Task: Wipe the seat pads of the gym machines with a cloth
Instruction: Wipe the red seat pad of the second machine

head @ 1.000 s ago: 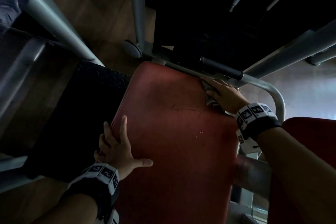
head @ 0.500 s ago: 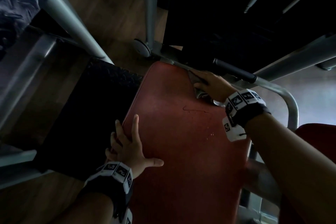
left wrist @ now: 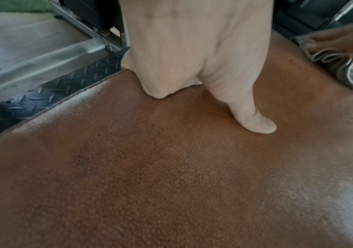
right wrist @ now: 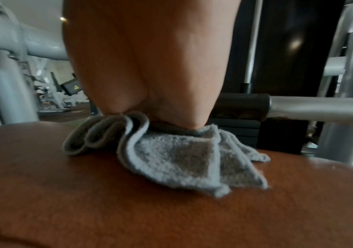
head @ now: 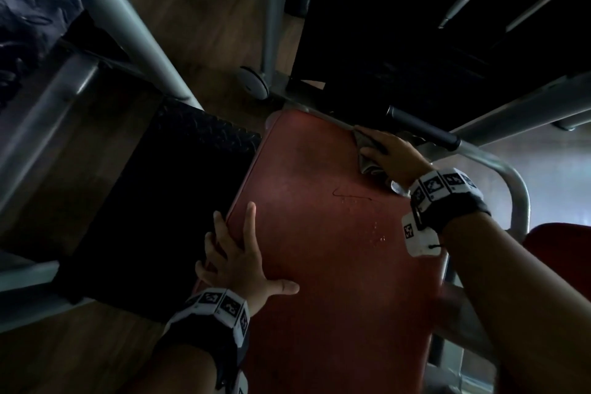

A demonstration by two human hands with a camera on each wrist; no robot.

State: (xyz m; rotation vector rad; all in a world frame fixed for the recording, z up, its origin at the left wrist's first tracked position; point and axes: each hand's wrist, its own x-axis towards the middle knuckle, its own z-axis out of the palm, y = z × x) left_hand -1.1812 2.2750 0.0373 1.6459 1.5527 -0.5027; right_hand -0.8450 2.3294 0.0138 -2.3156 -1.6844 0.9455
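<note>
The cloth (right wrist: 171,156) is being pressed onto the seat pad (head: 319,265) by the right hand (head: 393,157)'s flat fingers; the left hand (head: 240,256) is being rested spread and flat on the pad's near left edge, well apart.

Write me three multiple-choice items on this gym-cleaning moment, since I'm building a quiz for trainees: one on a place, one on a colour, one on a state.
1. Where on the seat pad is the cloth?
A. near the far edge, beside the black handle grip
B. at the near edge
C. on the floor

2. What colour is the cloth?
A. red
B. grey
C. yellow

3. What is the left hand doing?
A. gripping the cloth
B. raised off the pad
C. resting spread on the pad's left edge

Key: 1 A, the head view shows the right hand pressing it down there; 2 B, the right wrist view shows grey terry; 3 C, its fingers lie straight on the pad.
</note>
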